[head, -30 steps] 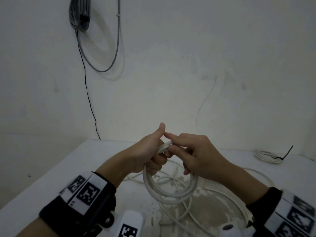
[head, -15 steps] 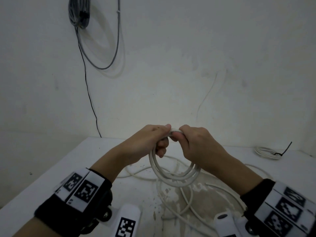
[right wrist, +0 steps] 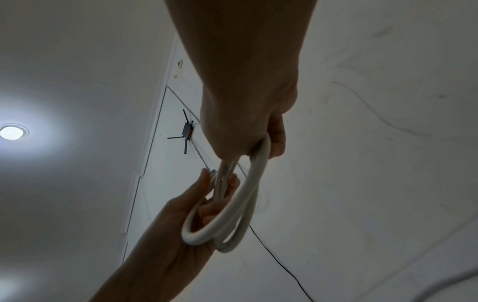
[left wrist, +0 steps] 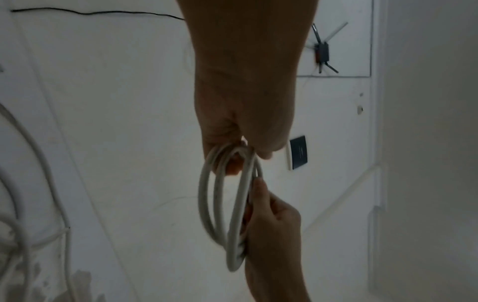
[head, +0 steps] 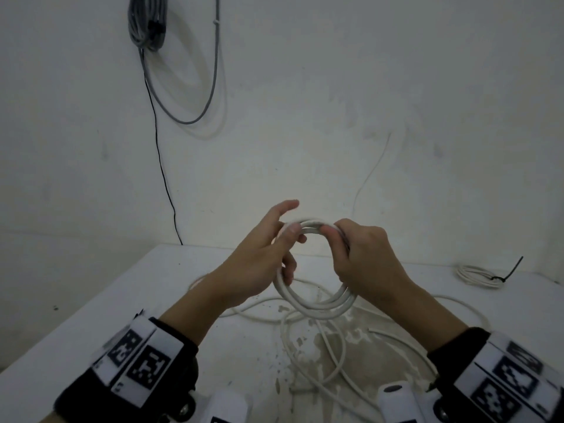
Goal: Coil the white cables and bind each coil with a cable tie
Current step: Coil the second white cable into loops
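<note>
A coil of white cable (head: 314, 308) with a few loops hangs in the air above the white table (head: 122, 300). My left hand (head: 283, 239) holds its upper left side, thumb pressed on the loops, lower fingers curled through the ring, index finger sticking out free. My right hand (head: 338, 239) grips the upper right side in a closed fist. In the left wrist view the coil (left wrist: 207, 204) hangs from my left hand (left wrist: 232, 155), with my right hand (left wrist: 269, 212) on its far side. The right wrist view shows my right hand (right wrist: 248, 143) clenching the coil (right wrist: 245, 200).
Loose white cables (head: 335, 361) lie tangled on the stained table under the hands. A finished white coil (head: 476, 274) bound with a black cable tie (head: 509, 271) rests at the back right. A grey cable bundle (head: 148, 22) and a black wire (head: 161, 166) hang on the wall.
The two hands have slid apart along the top of the coil, and its upper arc now shows between them. My left index finger has lifted off the cable.
</note>
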Demonstrator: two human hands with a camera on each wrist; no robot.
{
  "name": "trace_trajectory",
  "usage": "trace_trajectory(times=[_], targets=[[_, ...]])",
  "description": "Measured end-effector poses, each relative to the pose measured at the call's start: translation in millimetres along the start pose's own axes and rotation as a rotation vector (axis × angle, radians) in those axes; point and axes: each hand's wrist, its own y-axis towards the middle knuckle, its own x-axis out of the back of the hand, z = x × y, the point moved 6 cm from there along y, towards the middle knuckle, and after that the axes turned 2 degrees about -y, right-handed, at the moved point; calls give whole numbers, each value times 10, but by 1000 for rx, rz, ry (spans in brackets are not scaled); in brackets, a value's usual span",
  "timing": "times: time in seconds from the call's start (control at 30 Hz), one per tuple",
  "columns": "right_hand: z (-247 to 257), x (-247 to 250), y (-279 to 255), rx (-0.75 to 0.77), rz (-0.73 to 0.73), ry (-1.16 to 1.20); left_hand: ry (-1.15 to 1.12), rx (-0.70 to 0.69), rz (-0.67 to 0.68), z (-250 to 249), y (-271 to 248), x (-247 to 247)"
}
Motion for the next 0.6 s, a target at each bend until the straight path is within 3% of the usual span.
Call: trace_trajectory(times=[0.17,0.33,0.6], targets=[[-8,-63,-29,-118,120,160,10,-98,-174,-6,-22,64],[57,-113,-46,-115,274,242,-6,-46,-102,5,-30,59],[85,18,21,-4,171,188,57,-99,23,-101,-37,32]])
